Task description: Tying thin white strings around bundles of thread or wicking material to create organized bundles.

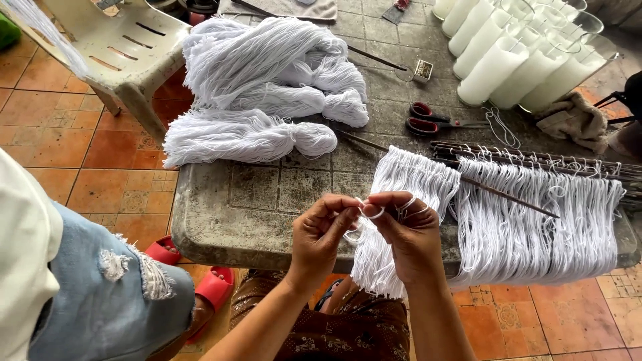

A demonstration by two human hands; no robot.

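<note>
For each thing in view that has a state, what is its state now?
left hand: pinching a white string loop
right hand: pinching the same loop
scissors: closed, flat on the table
yarn skeins: piled, uncut
cut strings: hanging over thin sticks
glass candles: unlit

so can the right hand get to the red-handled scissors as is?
Probably yes, once it lets go: the right hand is pinching a white string loop with the left hand. The scissors lie uncovered on the table, beyond the hanging white strings.
</note>
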